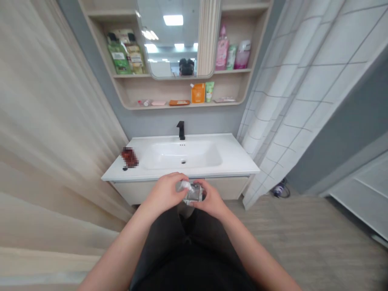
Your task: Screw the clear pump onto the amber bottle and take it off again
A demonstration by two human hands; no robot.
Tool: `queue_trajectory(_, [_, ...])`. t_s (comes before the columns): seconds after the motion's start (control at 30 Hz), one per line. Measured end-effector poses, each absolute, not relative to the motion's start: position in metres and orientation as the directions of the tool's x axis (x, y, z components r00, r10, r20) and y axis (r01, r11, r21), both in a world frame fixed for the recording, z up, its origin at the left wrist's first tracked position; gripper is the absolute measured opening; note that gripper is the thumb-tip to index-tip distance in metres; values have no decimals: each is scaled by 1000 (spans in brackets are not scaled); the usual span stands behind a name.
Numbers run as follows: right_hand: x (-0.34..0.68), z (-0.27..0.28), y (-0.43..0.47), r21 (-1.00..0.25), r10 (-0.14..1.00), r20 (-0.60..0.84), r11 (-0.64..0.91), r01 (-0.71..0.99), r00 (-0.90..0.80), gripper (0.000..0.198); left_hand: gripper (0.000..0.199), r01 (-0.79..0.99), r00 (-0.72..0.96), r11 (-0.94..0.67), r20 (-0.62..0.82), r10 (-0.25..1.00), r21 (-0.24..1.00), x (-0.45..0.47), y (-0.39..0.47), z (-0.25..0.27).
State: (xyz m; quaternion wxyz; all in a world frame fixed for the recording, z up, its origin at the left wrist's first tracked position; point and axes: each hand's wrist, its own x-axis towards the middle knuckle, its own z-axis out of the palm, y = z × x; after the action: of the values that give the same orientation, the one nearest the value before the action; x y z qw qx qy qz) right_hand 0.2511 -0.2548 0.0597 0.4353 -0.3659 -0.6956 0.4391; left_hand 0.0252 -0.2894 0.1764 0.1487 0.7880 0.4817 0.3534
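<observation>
In front of my body, just short of the sink counter's front edge, my right hand (211, 199) grips a small clear, shiny case or packet (192, 194) by its right side. My left hand (168, 190) is closed at the case's upper left, its thumb and fingers on a small white, soft-looking piece (185, 185). Whether that piece is cotton, tissue or a cap, I cannot tell. The two hands are close together, with the case between them. My fingers partly hide both things.
Beyond my hands is a white sink (182, 155) with a black faucet (181, 130). A blurred reddish-brown item (129, 157) and a small black piece (125, 168) lie on the counter's left. Above, a mirror cabinet (182, 106) holds several bottles and packs. Curtains hang on both sides.
</observation>
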Motion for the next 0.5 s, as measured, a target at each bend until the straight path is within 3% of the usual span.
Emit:
queue_trajectory(0.27, [254,73,-275,-921,884,312,371,116,-349,76,47,478,280,-490,402,871,729,44,-306,132])
queue_trajectory(0.4, [255,80,-286,-939,872,281,336,72,-401,78,43,471,287,-548,467,836,692,36,-314,128])
queue_trajectory(0.5, [255,85,-290,-954,866,266,300,14,-423,80,52,428,421,-620,462,780,657,22,-315,139])
